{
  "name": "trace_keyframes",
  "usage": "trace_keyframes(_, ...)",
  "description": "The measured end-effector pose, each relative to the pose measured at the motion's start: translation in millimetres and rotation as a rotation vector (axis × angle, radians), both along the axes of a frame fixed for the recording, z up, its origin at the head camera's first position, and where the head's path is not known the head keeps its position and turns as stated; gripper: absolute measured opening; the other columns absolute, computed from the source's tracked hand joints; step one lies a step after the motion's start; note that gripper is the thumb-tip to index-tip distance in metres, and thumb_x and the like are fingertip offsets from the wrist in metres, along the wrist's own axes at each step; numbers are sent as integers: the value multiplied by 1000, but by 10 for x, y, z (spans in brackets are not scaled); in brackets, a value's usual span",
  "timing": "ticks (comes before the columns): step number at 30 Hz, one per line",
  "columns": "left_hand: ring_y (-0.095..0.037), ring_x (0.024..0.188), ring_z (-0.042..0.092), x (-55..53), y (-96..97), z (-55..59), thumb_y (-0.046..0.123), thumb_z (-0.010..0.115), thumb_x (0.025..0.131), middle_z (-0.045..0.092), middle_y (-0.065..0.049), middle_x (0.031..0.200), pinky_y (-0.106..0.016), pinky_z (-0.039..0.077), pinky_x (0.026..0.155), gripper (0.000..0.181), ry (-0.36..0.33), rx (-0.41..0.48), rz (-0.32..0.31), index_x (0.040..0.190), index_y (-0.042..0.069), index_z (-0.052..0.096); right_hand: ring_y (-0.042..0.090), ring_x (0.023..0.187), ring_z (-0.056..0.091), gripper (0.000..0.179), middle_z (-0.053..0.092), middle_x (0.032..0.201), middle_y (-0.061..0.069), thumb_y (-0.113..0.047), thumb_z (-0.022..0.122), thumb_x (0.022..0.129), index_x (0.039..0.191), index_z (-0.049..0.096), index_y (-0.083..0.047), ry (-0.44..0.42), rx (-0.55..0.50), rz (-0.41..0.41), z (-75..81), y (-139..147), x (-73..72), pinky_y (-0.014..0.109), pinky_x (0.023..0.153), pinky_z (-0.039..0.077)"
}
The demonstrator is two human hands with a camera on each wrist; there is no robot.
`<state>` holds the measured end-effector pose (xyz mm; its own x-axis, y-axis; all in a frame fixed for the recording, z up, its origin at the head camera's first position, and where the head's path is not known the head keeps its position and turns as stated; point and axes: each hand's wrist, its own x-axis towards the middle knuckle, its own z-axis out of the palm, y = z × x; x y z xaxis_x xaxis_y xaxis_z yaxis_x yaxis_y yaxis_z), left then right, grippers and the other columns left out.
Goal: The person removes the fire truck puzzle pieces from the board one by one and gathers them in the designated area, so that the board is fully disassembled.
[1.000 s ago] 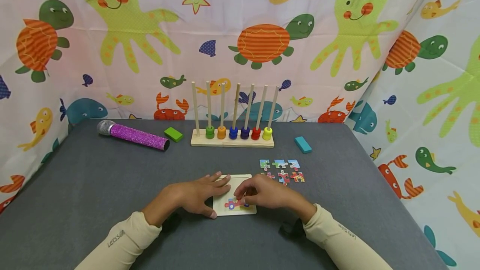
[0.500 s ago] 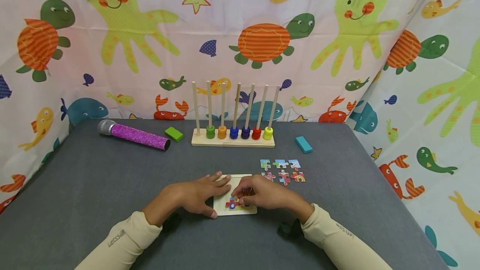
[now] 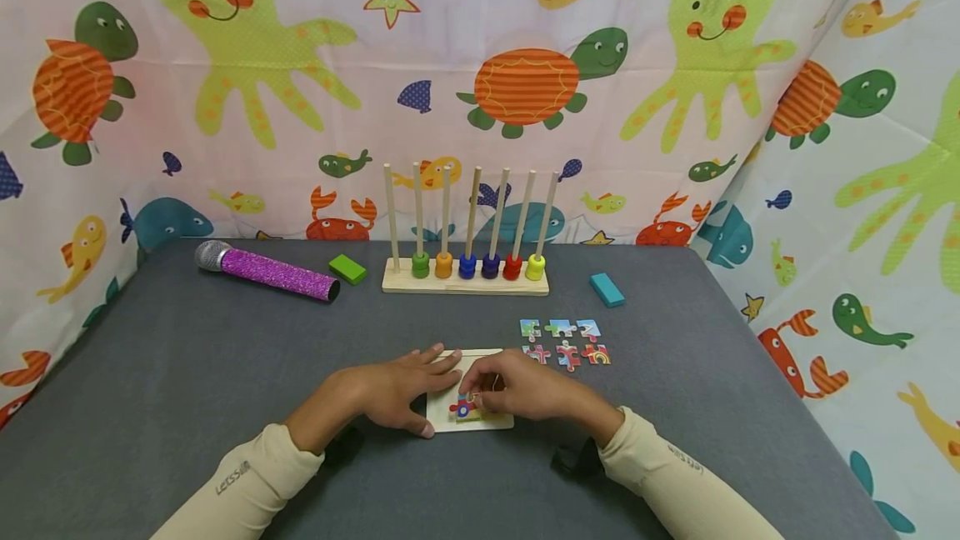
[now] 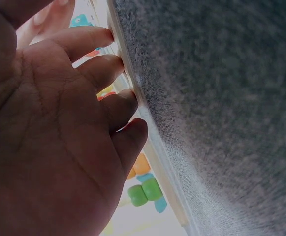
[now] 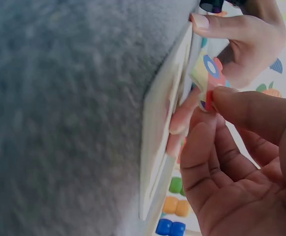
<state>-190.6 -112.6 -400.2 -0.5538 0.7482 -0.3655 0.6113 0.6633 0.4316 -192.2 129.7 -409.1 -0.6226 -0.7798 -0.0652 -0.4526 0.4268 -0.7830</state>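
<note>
My left hand (image 3: 393,390) rests with fingers spread on the left side of a pale wooden puzzle board (image 3: 468,362). In the left wrist view, the left fingertips (image 4: 118,64) lie along the board's edge. My right hand (image 3: 521,386) pinches a red and yellow jigsaw puzzle piece (image 3: 463,408) with a blue wheel, between thumb and index finger above the board. The right wrist view shows that puzzle piece (image 5: 213,69) tilted up from the board (image 5: 160,123). Fingers cover part of it; whether it is one piece or joined ones, I cannot tell.
Several loose jigsaw pieces (image 3: 560,327) lie in two rows beyond the right hand. Behind stands a wooden peg rack (image 3: 465,283) with coloured beads. A purple glitter microphone (image 3: 277,272), a green block (image 3: 347,268) and a blue block (image 3: 606,289) lie along the back.
My right hand has shifted slightly left over the board, and the pinched puzzle piece has tilted up, showing less of its picture. My left hand has stayed in place.
</note>
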Motion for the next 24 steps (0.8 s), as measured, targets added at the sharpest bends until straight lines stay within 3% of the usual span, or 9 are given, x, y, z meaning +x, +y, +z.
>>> trace_keyframes(9,-27,147,2,7,16,3,35,72,88,13,1,162,-49,11,115,78,-5,-7,13,153,16,34,9,76,58,13,67,91,-6,-5,63,94,104,71,-10,50,-16,-61,78,176,-2,28,70,51)
trace_keyframes(24,-29,147,1,5,-4,2,34,72,88,13,-3,162,-48,9,116,79,-1,9,-4,153,13,33,15,70,57,15,67,90,1,-3,64,93,105,71,-8,75,-17,-194,90,666,-47,26,59,49)
